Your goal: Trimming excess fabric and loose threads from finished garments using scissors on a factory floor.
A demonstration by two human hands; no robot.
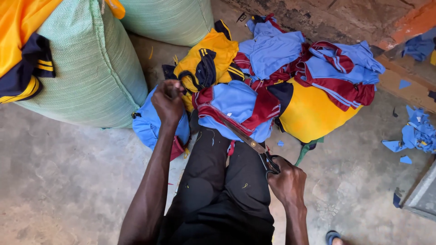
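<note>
My left hand (167, 100) pinches the yellow shirt (206, 61); my right hand (286, 181) grips scissors (250, 144) whose blades, lying across my lap, could snag the blue shirt (234, 106).

Scissors (247, 139) in right hand (286, 181)

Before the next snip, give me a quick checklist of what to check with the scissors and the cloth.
1. Right hand grips scissors by the handles: ok.
2. Left hand pinches the yellow garment: ok.
3. Left fingers away from the blades: ok, hands well apart.
4. Blades open or shut: cannot tell.
5. Blades lying over the blue and maroon garment on the lap: ok.
6. Cloth held taut: cannot tell.
</note>
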